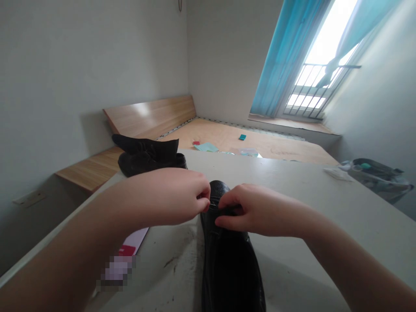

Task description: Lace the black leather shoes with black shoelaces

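Note:
A black leather lace-up shoe (234,268) rests on the white table, its toe pointing away from me and its dark opening towards me. Over the lacing, from the left, my left hand (188,195) is closed in a pinch on the shoelace (213,203). On the right of the lacing, my right hand (248,210) has its fingers bent round the lace area, thumb low against the shoe; its fingertips are partly hidden in dark material. Beyond my left forearm sits a second black shoe (136,162) with a black piece (156,148) lying on top.
The white table (302,208) reaches far back, with scuff marks near me. A pink-and-red flat item (136,242) lies under my left forearm. Behind stand a wooden bed base (221,130) with small items on it and, at right, a bag-lined bin (377,177).

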Action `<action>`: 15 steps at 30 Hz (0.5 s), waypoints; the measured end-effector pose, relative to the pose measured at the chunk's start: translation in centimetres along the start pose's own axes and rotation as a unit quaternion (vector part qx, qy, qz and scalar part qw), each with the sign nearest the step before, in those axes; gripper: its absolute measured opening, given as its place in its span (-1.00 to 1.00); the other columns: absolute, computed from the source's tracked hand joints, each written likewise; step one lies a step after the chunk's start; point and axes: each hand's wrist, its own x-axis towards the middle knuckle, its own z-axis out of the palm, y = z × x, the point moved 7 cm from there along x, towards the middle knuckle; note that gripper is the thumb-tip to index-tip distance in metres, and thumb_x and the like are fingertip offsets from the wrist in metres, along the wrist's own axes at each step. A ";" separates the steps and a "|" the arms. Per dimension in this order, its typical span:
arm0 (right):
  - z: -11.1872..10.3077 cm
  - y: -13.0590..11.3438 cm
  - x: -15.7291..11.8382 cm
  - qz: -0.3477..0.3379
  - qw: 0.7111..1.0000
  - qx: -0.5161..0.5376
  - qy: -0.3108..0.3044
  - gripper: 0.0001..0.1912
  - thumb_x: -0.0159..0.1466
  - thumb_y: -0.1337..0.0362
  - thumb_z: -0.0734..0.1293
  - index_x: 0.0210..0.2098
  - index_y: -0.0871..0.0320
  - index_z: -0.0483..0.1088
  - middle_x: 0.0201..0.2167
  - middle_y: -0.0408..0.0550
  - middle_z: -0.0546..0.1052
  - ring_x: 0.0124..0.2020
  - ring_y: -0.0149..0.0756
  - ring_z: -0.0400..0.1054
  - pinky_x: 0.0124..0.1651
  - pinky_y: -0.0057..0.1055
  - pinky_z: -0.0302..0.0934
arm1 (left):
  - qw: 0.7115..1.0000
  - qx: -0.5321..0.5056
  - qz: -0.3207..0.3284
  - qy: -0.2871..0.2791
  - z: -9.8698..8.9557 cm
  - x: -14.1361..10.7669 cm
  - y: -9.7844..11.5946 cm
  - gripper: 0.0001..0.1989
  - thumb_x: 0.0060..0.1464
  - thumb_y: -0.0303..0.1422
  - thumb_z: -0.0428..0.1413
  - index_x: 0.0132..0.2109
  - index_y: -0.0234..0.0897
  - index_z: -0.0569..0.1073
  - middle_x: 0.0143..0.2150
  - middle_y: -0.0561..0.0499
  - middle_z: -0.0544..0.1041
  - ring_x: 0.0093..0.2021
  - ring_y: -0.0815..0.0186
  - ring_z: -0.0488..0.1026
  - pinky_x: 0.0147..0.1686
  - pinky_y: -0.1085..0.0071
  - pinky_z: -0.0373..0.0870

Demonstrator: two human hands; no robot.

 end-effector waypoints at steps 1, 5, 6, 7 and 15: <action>0.0 -0.1 -0.1 0.003 1.000 -0.007 0.000 -0.76 0.24 0.11 0.30 -0.47 0.12 0.40 -0.66 -0.27 0.26 -0.63 -0.49 0.05 -0.58 -0.46 -0.12 | 1.000 0.008 -0.001 -0.005 0.2 0.0 0.0 -0.70 0.12 -0.22 -0.07 -0.44 -0.18 0.47 -0.49 0.03 0.52 -0.53 0.30 0.37 -0.55 0.38 0.11; -0.2 -0.2 -0.3 0.025 0.999 -0.031 0.013 -0.78 0.21 0.12 0.32 -0.48 0.10 0.41 -0.65 -0.25 0.29 -0.62 -0.46 0.08 -0.58 -0.44 -0.12 | 0.999 0.036 -0.021 -0.010 0.9 0.4 -0.1 -0.77 -0.01 -0.34 -0.05 -0.49 -0.20 0.47 -0.48 -0.02 0.54 -0.51 0.27 0.40 -0.55 0.38 0.12; -0.2 -0.2 -0.4 0.029 0.999 -0.036 0.017 -0.78 0.21 0.12 0.32 -0.48 0.10 0.41 -0.64 -0.24 0.30 -0.61 -0.45 0.09 -0.57 -0.44 -0.11 | 0.999 0.046 -0.023 -0.007 1.0 0.5 -0.1 -0.78 -0.03 -0.36 -0.04 -0.49 -0.21 0.47 -0.47 -0.04 0.55 -0.50 0.26 0.40 -0.55 0.38 0.12; -0.3 -0.2 -0.5 0.032 0.998 -0.040 0.020 -0.78 0.21 0.12 0.32 -0.48 0.09 0.41 -0.63 -0.23 0.32 -0.60 -0.44 0.09 -0.57 -0.44 -0.11 | 0.998 0.058 -0.023 -0.004 1.2 0.6 0.0 -0.78 -0.05 -0.37 -0.04 -0.49 -0.22 0.48 -0.47 -0.06 0.55 -0.51 0.26 0.40 -0.56 0.38 0.11; 0.0 0.0 -0.2 0.035 0.999 0.001 0.002 -0.83 0.21 0.19 0.32 -0.35 0.10 0.53 -0.56 -0.18 0.41 -0.57 -0.42 0.14 -0.55 -0.45 -0.07 | 0.997 0.072 0.002 -0.007 1.8 0.9 0.8 -0.70 0.04 -0.24 -0.05 -0.40 -0.20 0.55 -0.45 -0.08 0.56 -0.51 0.24 0.38 -0.56 0.37 0.10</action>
